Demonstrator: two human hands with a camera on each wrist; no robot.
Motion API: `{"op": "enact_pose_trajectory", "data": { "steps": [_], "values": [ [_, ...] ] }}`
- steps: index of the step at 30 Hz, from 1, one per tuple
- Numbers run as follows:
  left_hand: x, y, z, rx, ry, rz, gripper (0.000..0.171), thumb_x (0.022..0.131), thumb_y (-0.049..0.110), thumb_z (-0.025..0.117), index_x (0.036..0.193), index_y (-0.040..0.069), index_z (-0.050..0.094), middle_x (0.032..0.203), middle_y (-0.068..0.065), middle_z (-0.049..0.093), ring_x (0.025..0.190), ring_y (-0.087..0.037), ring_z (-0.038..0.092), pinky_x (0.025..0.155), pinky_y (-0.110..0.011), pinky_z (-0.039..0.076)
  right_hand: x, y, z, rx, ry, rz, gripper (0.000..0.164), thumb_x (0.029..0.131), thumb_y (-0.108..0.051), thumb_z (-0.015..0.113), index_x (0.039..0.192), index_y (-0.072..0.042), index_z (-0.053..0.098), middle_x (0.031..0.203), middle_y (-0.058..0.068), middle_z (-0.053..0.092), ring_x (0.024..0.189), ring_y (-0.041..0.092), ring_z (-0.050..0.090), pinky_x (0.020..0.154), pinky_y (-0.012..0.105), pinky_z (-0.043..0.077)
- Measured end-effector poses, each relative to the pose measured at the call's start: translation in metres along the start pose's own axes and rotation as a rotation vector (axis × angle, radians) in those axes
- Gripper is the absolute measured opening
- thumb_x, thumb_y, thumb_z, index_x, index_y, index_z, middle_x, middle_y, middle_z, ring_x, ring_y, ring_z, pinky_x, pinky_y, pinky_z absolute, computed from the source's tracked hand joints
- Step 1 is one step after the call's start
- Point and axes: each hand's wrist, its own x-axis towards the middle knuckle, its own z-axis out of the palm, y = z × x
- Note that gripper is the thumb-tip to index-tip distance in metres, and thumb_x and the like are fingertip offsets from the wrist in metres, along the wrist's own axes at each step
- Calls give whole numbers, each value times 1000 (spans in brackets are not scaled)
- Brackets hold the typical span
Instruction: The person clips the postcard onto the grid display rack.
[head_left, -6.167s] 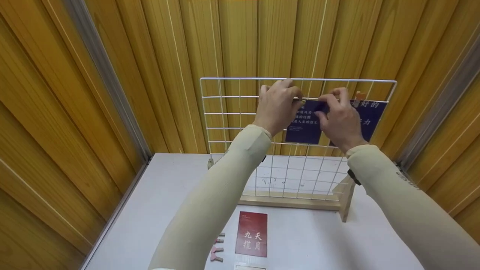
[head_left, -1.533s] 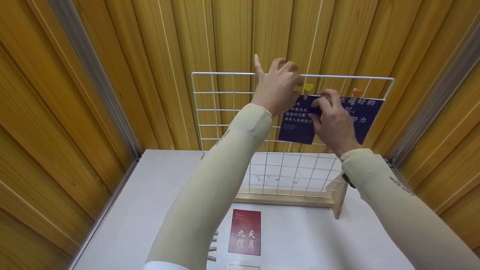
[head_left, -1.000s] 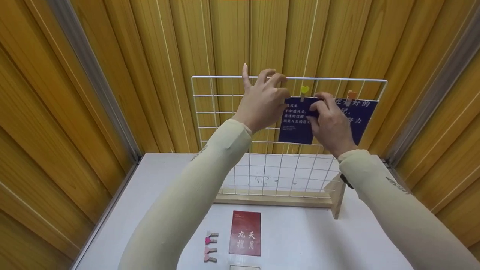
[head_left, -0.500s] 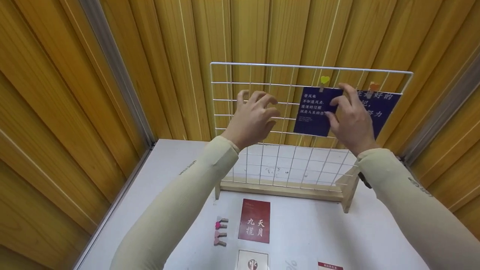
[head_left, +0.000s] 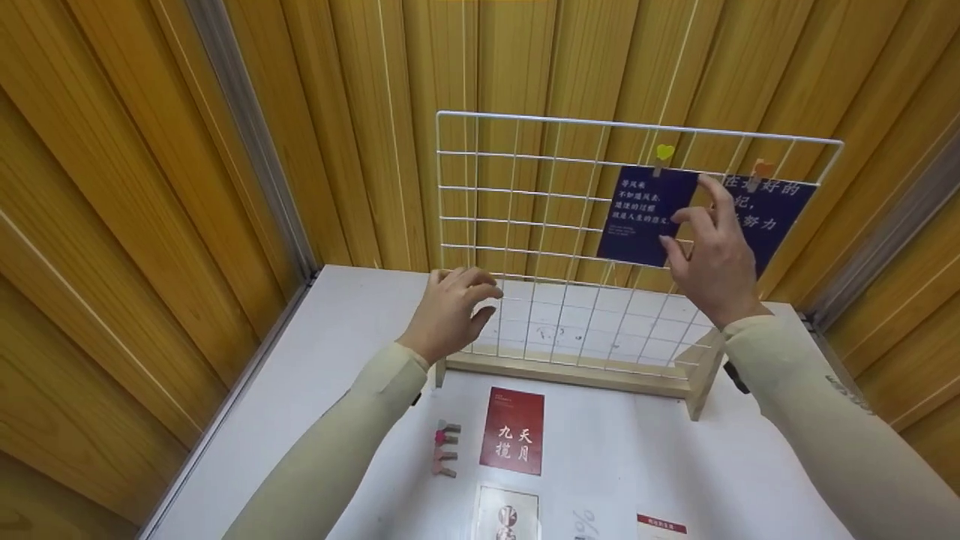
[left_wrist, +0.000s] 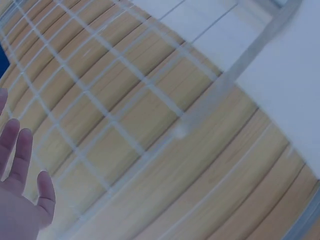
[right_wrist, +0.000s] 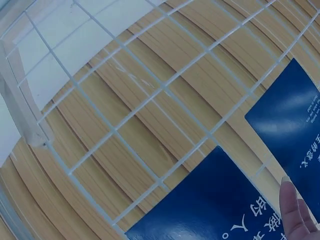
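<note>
On a white table (head_left: 600,435), by yellow wood walls (head_left: 150,225), stands a white wire rack (head_left: 517,117). A blue card (head_left: 645,215) hangs on it from a yellow clip (head_left: 664,152). The right hand (head_left: 716,259), fingers apart, is at the card's edge; the left hand (head_left: 454,307) has loosely bent fingers.

1. Left blue card (head_left: 643,214): dark navy, 4 lines of white characters, fine pale print below.
2. Right blue card (head_left: 781,214): same navy, larger white characters.
3. Upper clips: 1 yellow-green heart (head_left: 664,152), 1 orange heart (head_left: 763,169).
4. Wire grid (head_left: 553,159): white, rectangular mesh pattern; stand (head_left: 562,371) pale wood.
5. Red card (head_left: 512,412): deep red, white characters.
6. Row of 4 clips (head_left: 441,436): 1 vivid pink, 2 pale pink, 1 whitish.
7. Pale card (head_left: 489,517): cream, dark round mark.
8. Lower card (head_left: 661,523): red band.
9. Sleeves (head_left: 810,397): pale beige; dark lettering, right.
10. Wall (head_left: 337,150): yellow-brown woodgrain; table (head_left: 300,360): white.
</note>
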Motion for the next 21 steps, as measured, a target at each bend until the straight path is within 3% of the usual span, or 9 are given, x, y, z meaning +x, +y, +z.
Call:
{"op": "enact_pose_trajectory", "data": {
  "steps": [3, 7, 9, 11, 15, 18, 21],
  "values": [
    [-17, -6, 8, -34, 2, -49, 17, 87, 13, 77, 104, 16, 75, 110, 0, 67, 108, -20, 61, 90, -47, 38, -8, -1, 3, -1, 20, 2, 33, 91, -8, 70, 118, 3, 55, 157, 12, 24, 112, 37, 56, 84, 48, 53],
    [-32, -11, 15, -49, 8, -80, 19, 86, 13, 78, 104, 15, 75, 108, 0, 68, 106, -21, 62, 87, -47, 40, -20, -4, 8, 1, 65, -5, 38, 93, -10, 68, 124, 0, 51, 154, 13, 26, 93, 31, 61, 78, 24, 51],
    [-37, -12, 19, -54, 7, -99, 19, 85, 14, 79, 104, 16, 75, 107, 1, 68, 106, -21, 62, 87, -46, 40, -27, -6, 11, 14, 77, -20, 38, 92, -8, 68, 125, 0, 51, 151, 14, 29, 91, 30, 61, 78, 18, 48],
    [-42, -14, 21, -57, 3, -120, 20, 85, 15, 79, 104, 17, 75, 107, 2, 69, 107, -21, 62, 88, -46, 40, -33, -8, 15, 31, 73, -40, 38, 91, -5, 69, 124, 0, 51, 149, 16, 32, 93, 29, 61, 82, 21, 49],
    [-51, -17, 27, -77, 6, -150, 22, 85, 14, 79, 106, 17, 74, 108, 2, 69, 109, -20, 62, 91, -46, 40, -44, -13, 23, 48, 59, -77, 40, 88, -1, 71, 123, 1, 51, 143, 20, 38, 101, 32, 61, 73, 42, 56],
    [-56, -18, 32, -93, 13, -155, 24, 84, 13, 80, 107, 16, 74, 109, 2, 69, 109, -19, 62, 91, -46, 41, -51, -15, 28, 52, 59, -99, 39, 87, 0, 71, 121, 1, 51, 140, 22, 42, 88, 29, 62, 62, 41, 55],
    [-62, -19, 38, -90, 11, -160, 25, 83, 13, 81, 106, 16, 74, 108, 1, 70, 108, -20, 63, 90, -48, 42, -59, -17, 35, 68, 51, -127, 39, 86, 0, 72, 120, 1, 53, 136, 22, 46, 81, 27, 62, 61, 39, 55]
  ]
}}
